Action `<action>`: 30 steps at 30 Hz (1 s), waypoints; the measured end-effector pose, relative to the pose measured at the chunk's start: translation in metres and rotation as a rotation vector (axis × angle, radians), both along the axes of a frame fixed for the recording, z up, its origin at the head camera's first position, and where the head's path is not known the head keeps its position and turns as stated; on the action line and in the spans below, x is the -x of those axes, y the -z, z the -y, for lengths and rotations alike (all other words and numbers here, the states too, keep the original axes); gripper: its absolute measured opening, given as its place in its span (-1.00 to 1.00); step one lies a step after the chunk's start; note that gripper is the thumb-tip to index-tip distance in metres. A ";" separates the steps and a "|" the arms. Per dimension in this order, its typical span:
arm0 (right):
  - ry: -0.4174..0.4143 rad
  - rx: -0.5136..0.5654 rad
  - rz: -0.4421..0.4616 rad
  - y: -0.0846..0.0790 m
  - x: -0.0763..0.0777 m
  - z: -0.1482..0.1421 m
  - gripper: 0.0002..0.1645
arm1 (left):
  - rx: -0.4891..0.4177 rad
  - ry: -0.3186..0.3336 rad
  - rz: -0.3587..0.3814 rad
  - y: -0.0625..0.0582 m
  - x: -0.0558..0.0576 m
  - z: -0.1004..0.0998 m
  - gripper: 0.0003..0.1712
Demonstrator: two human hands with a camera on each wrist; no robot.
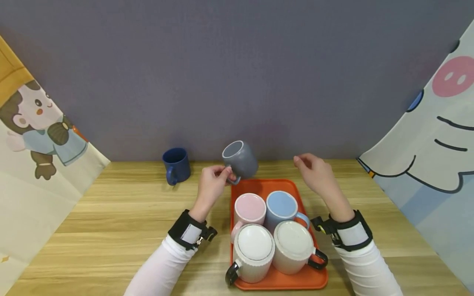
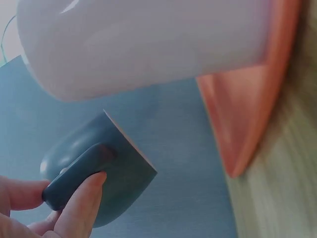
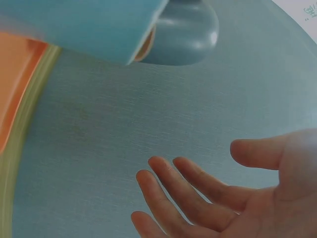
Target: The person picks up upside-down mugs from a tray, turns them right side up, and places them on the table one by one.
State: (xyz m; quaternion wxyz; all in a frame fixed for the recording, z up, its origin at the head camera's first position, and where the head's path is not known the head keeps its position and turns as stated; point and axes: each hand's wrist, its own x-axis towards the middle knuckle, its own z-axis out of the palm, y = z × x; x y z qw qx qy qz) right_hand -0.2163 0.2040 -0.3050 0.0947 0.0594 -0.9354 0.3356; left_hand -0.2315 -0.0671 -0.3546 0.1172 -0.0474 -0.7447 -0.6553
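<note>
My left hand pinches the handle of a grey mug between thumb and fingers. The mug is tilted over the far left corner of an orange tray, one pale-edged round end facing up and left. Its handle shows between the fingertips in the left wrist view. My right hand, holding nothing, is over the tray's far right side with fingers loosely bent and spread. On the tray, bottoms up, are a pink mug, a light blue mug and two white mugs with black handles, left and right.
A dark blue mug stands upright at the back left of the wooden table, its handle toward the front. Behind is a grey wall panel. Printed cloths hang at the left and right.
</note>
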 end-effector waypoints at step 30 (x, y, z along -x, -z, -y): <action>-0.056 0.084 -0.095 -0.021 -0.009 0.020 -0.42 | -0.362 0.038 -0.153 -0.051 -0.007 -0.014 -0.76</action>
